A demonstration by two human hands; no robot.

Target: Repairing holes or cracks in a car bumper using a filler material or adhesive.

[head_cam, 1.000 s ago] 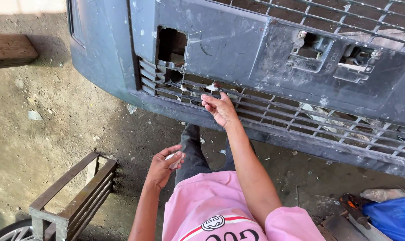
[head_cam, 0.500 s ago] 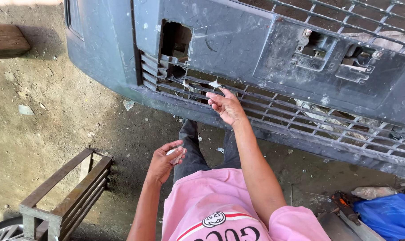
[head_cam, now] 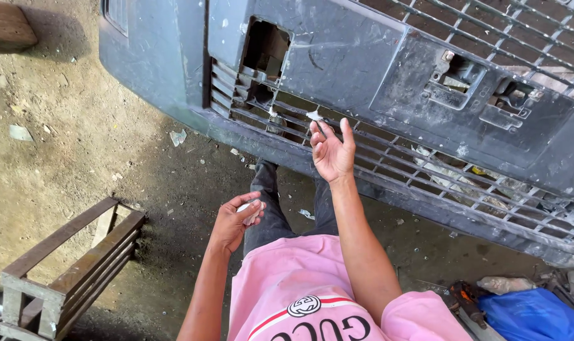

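— Hands first: where were they?

— Right hand (head_cam: 332,151) was raised, fingers spread open, palm toward the camera, its fingertips at the slatted lower grille of the dusty grey plastic car bumper (head_cam: 362,57), beside a small white scrap (head_cam: 314,115) stuck on the slats.

— And the other?

— Left hand (head_cam: 235,218) sat low over the dark trouser leg (head_cam: 271,208), curled around a small pale lump (head_cam: 251,213); what it was could not be told.

— Surroundings?

— Dirt floor (head_cam: 66,164), a grey metal frame (head_cam: 66,268) at left, a blue plastic bag (head_cam: 530,314) at right.
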